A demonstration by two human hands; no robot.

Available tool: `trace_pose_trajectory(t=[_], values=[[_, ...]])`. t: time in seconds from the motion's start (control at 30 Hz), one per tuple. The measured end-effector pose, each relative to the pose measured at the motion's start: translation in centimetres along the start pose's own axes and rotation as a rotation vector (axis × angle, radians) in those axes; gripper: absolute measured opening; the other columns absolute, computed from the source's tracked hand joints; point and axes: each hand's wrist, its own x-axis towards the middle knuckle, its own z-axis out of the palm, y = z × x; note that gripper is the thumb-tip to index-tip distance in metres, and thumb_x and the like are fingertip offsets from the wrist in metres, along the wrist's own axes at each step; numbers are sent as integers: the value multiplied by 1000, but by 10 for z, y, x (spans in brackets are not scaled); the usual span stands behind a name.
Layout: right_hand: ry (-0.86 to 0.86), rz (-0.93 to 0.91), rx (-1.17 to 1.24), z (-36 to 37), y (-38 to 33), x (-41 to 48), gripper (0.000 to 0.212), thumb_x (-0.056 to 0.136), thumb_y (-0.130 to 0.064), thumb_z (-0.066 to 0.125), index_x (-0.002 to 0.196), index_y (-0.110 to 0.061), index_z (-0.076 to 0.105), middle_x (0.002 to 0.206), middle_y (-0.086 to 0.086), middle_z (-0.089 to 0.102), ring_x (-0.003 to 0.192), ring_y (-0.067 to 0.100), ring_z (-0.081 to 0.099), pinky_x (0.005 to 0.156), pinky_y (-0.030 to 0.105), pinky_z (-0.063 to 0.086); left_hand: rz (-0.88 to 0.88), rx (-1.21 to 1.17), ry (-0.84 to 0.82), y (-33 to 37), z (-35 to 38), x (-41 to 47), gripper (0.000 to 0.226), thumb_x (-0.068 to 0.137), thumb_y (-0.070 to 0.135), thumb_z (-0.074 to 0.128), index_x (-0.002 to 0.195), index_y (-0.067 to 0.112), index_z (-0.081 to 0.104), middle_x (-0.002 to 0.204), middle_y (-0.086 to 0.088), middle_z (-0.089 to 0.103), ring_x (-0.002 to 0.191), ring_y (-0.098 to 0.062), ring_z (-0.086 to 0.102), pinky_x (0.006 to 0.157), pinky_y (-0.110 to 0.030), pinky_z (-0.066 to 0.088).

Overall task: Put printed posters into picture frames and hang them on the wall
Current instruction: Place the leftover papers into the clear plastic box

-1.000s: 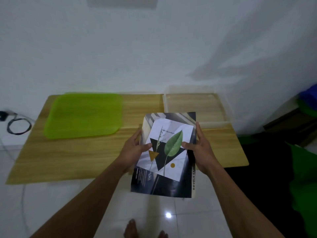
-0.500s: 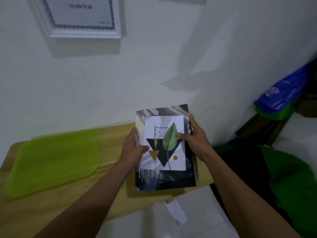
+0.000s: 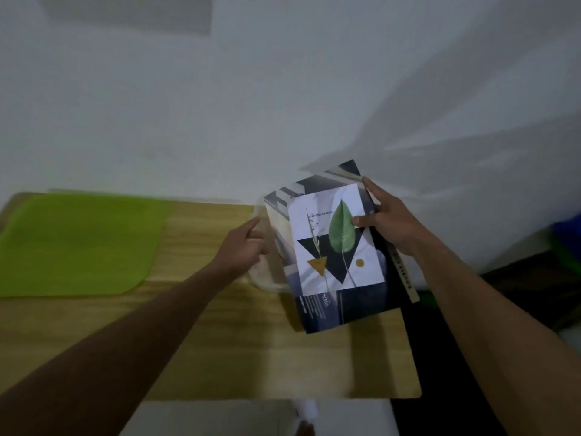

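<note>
A person's right hand (image 3: 390, 226) grips a leaf-print poster (image 3: 333, 247) by its edge above the wooden table (image 3: 220, 325) while the left hand (image 3: 243, 250) — fingers loose, holding nothing — reaches to a clear tray (image 3: 265, 286); with no frame in view, framing and hanging apparently remain.

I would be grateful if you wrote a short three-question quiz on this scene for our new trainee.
1. True or false: the green tray lies on the wooden table.
2. Which hand grips the leaf poster? A) left B) right C) both
3. Fill in: the large leaf printed on the poster is ____ in colour.
Key: 1 true; 2 B, the right hand; 3 green.
</note>
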Motion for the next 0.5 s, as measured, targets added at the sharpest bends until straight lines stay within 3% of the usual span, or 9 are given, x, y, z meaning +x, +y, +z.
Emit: trace_pose_trajectory(t=[0.07,0.13,0.23,0.37,0.5], values=[[-103,-9,-103,-14,0,28,93,77,1,77,146,-46,36,145,-15,47,122,10,55,102,40,49,66,397,-3,-5,-6,11,94,72,12,74,152,21,27,130,-11,55,104,-24,57,76,-29,44],[-193,-31,-233,-23,-5,53,94,77,-1,78,146,-47,35,147,-14,44,128,11,49,107,38,44,38,601,-115,-7,-11,22,113,66,21,86,154,18,15,139,-13,47,121,-29,49,85,-26,38],[-338,-90,-407,-24,-13,89,94,78,2,75,149,-44,33,149,-12,40,132,10,43,107,28,37,-4,783,-256,-5,-8,39,141,53,33,94,155,15,-2,150,-13,34,134,-31,36,102,-33,38],[-513,-195,-710,1,-9,124,94,81,3,71,150,-44,28,155,-12,31,140,13,33,105,21,29,-29,865,-308,-7,1,50,145,48,24,97,152,9,-4,150,-10,35,131,-26,42,99,-32,44],[-610,-302,-924,29,3,142,89,87,3,62,152,-44,22,157,0,33,137,22,41,103,24,36,-87,946,-323,-11,6,57,158,47,34,96,151,11,-21,157,-10,27,136,-29,38,105,-36,41]])
